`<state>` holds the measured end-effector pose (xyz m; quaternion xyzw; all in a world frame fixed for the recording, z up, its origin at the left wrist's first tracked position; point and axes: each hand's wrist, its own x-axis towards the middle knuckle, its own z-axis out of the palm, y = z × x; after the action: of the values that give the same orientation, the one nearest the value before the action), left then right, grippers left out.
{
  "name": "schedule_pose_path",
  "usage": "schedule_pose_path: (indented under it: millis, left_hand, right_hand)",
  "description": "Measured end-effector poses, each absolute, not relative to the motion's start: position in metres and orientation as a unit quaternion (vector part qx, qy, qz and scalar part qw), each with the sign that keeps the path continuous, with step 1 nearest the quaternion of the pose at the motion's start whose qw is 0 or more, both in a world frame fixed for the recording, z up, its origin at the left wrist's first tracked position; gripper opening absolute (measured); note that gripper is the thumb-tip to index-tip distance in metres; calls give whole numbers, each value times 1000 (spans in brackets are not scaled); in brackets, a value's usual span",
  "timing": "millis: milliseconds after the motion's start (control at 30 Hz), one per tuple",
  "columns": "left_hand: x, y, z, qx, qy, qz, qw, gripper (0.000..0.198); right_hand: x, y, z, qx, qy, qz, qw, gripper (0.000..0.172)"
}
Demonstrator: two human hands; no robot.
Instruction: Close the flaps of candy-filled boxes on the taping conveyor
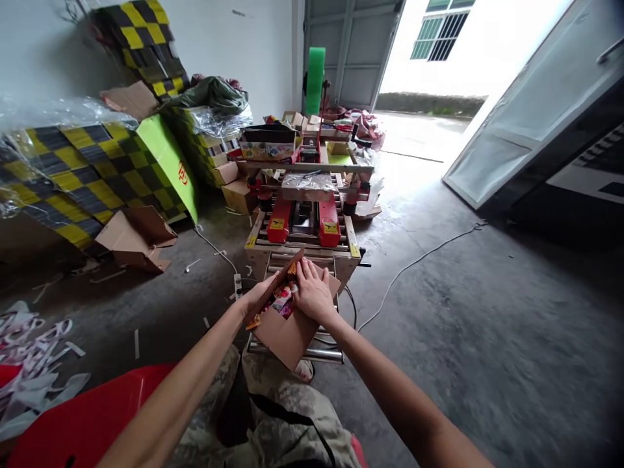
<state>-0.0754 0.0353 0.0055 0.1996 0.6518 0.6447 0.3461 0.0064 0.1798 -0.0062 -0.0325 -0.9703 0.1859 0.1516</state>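
Note:
An open brown cardboard box (287, 335) rests on the metal rollers (322, 354) at the near end of a carton sealing machine (305, 224). Colourful packets (283, 300) fill the box. My right hand (312, 289) lies flat on the packets with its fingers stretched out. My left hand (257, 294) is against the raised left flap (273, 286) of the box, its fingers hidden behind the flap.
Stacks of yellow-and-black checkered cartons (92, 175) stand at left, with a loose cardboard box (136, 237) on the floor. A white cable (419, 260) runs across the concrete floor at right. A red plastic seat (88, 416) is under me. An open doorway (429, 97) lies beyond.

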Motion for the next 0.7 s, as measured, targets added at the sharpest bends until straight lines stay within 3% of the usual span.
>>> schedule_pose_path:
  millis: [133, 200, 400, 500, 633, 700]
  left_hand:
    - [-32, 26, -7, 230, 706, 600, 297, 64]
    - [-17, 22, -9, 269, 785, 516, 210, 64]
    - [3, 29, 0, 268, 935, 207, 106, 53]
    - [10, 37, 11, 239, 963, 96, 83, 52]
    - [11, 37, 18, 225, 964, 88, 115, 52]
    - [4, 33, 16, 225, 948, 153, 168, 53]
  right_hand:
    - [13, 196, -11, -106, -857, 381, 331, 48]
    - [11, 198, -13, -125, -838, 397, 354, 43]
    - [-5, 183, -6, -98, -938, 212, 256, 43]
    - [-8, 181, 0, -94, -950, 196, 226, 47]
    - [22, 172, 1, -75, -954, 222, 185, 52]
    - [53, 159, -1, -9, -967, 211, 140, 66]
